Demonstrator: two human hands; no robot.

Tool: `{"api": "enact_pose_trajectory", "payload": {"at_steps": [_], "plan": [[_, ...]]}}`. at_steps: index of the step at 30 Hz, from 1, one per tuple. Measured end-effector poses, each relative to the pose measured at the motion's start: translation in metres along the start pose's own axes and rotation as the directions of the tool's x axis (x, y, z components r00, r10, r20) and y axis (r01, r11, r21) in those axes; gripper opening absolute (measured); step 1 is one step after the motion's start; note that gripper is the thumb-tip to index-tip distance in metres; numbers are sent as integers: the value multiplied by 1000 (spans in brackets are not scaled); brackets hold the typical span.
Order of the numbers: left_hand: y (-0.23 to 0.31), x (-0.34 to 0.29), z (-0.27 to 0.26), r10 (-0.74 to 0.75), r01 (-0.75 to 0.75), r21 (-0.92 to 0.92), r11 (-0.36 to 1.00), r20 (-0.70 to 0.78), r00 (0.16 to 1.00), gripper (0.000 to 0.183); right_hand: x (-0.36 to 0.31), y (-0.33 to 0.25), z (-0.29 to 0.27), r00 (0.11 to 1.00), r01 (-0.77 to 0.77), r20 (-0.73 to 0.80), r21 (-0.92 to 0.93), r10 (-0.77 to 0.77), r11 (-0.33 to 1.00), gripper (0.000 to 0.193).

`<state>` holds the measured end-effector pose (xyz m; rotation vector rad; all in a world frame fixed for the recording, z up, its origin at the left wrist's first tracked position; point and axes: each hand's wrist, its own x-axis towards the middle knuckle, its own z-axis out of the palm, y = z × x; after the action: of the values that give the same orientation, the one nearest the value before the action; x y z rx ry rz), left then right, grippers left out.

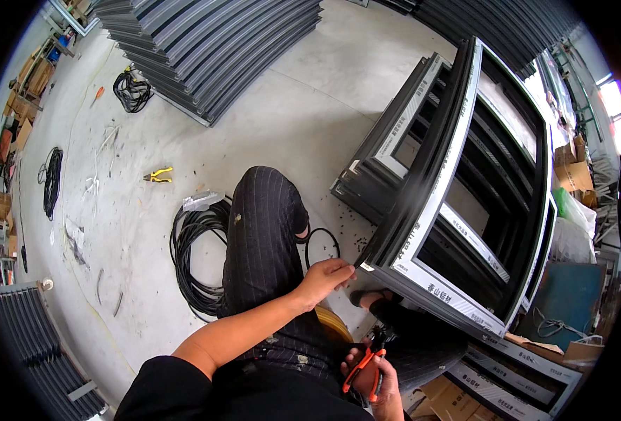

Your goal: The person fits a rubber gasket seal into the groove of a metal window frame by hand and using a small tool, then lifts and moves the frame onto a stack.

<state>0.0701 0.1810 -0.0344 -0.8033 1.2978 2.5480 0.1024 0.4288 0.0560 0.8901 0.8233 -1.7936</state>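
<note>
Dark metal rectangular frame with pale printed film along its rails (451, 296): leans on a stack, just right of the left hand (321, 282). Left thumb and fingers drawn together at the frame's near corner; whether they grip anything there, cannot tell. Right hand (386, 384), lower and nearer the body, wraps orange-handled pliers with a dark metal head (376, 351); handles parted, head clear of the corner.

Progress, as judged: work seems to centre on that corner, no cut under way. Small black scraps (360, 241) scattered on the floor beyond the left hand suggest some trimming done. Thick coil of black cord-like strip (183, 259), left of both hands, looks largely unused; thin black loop (309, 242) arches just beyond the left hand, its ends hidden. Which stacked frames are finished, not readable; remaining count unclear.
</note>
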Motion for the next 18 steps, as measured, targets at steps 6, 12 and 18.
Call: {"api": "enact_pose_trajectory", "payload": {"at_steps": [6,12,18], "plan": [[5,1,1,-12,14,81,997,-27,1000,21,9,-40,26,987,-17,-147,-517,-69,856,34],[5,2,3,38,-35,84,996,-27,999,19,52,-64,69,913,243,261,-965,-313,-97,29],[1,3,0,94,-86,173,981,-40,995,19,90,-75,74,837,359,448,-883,-315,-303,23]]}}
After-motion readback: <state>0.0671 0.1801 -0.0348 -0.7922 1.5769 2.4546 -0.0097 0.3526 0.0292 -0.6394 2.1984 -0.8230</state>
